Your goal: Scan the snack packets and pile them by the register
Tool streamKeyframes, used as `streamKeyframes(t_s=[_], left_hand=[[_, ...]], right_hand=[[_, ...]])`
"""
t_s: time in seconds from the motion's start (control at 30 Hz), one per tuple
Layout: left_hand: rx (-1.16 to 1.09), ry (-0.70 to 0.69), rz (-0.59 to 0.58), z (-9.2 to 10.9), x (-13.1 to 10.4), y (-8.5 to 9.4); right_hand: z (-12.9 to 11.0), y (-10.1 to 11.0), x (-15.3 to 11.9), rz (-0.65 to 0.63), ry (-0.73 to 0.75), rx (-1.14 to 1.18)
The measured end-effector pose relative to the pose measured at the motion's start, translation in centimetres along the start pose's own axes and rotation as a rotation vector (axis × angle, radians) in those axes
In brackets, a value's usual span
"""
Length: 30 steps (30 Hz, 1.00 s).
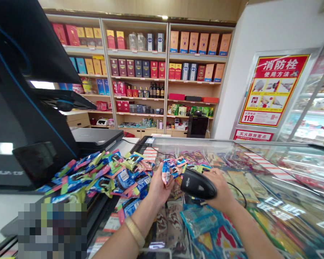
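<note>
In my left hand (162, 187) I grip a small blue and pink snack packet (166, 172), its pale printed side turned up. My right hand (221, 185) is wrapped round a black barcode scanner (197, 183), whose head points left at the packet, a short gap apart. A cord (239, 190) runs from behind the scanner. To the left lies a heap of similar blue, pink and green snack packets (121, 180), spread over a black flat surface and the counter edge. Several more packets lie just behind my hands.
Beneath my hands is a glass-topped case (221, 147) with bagged goods (202, 219) inside. A large black checkout terminal (29, 108) rises at the left. Shelves (140, 79) of boxes and bottles stand behind. A red fire-hydrant sign (275, 90) hangs on the right wall.
</note>
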<state>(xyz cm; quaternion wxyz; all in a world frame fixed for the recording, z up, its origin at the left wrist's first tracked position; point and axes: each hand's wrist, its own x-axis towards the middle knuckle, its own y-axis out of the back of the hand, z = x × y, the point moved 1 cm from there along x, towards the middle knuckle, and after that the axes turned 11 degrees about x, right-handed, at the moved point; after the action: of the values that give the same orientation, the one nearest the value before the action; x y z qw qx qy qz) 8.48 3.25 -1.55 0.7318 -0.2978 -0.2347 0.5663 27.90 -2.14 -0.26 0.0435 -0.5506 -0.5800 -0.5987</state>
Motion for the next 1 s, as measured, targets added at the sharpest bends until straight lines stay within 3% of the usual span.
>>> streamKeyframes(t_s=[0.3,0.43,0.53,0.63,0.77,0.87,1.0], left_hand=[[0.067,0.001,0.043,-0.2,0.2,0.1],[0.110,0.004,0.136,-0.4,0.4,0.2],[0.254,-0.085,0.187,-0.8,0.4,0.2],[0.623,-0.230,0.184,-0.7,0.1,0.1],[1.485,-0.296,0.053,0.8,-1.0,-0.4],[2.088,-0.217,-0.129,2.3,-1.8,-0.4],[2.435,-0.028,-0.322,3.5,-2.6,-0.2]], right_hand=[[0.2,-0.2,-0.1,-0.031,-0.034,0.030],[0.1,-0.1,0.0,-0.013,-0.016,0.025],[0.5,0.2,-0.2,0.033,0.004,-0.030],[1.5,0.8,-0.5,0.117,0.025,-0.108],[2.9,1.5,-0.8,0.262,0.002,-0.199],[3.5,1.6,-1.0,0.325,-0.014,-0.247],[4.5,1.5,-1.4,0.360,-0.041,-0.288]])
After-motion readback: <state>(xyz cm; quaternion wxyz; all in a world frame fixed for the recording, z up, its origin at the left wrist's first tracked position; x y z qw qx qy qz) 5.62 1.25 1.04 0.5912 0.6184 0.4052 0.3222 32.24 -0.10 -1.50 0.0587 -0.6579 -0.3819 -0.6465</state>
